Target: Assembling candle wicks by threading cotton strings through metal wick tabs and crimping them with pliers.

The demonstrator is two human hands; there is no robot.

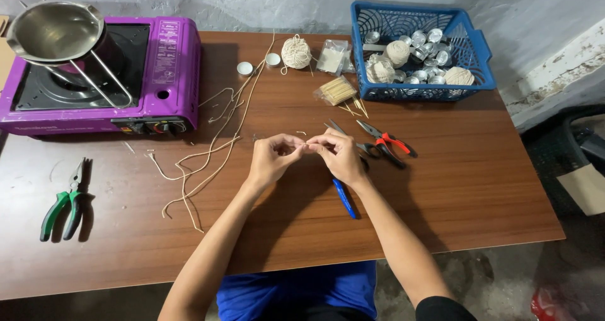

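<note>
My left hand (272, 158) and my right hand (340, 155) meet fingertip to fingertip above the middle of the brown table (479, 189). Between them they pinch a small piece of cream string (306, 145); it is too small to tell more. Under my right wrist lies a blue pen (344, 198). Red-handled pliers (386, 143) and a pair of scissors (345, 136) lie just beyond my right hand. Long cut lengths of cream string (214, 151) trail across the table to the left of my left hand.
A purple portable stove (167, 75) with a steel pan (53, 32) stands at the back left. Green-handled pliers (65, 201) lie at the left. A blue basket (419, 50) holds string balls and metal cups. A string ball (295, 51), two small cups and wooden sticks (337, 90) lie behind.
</note>
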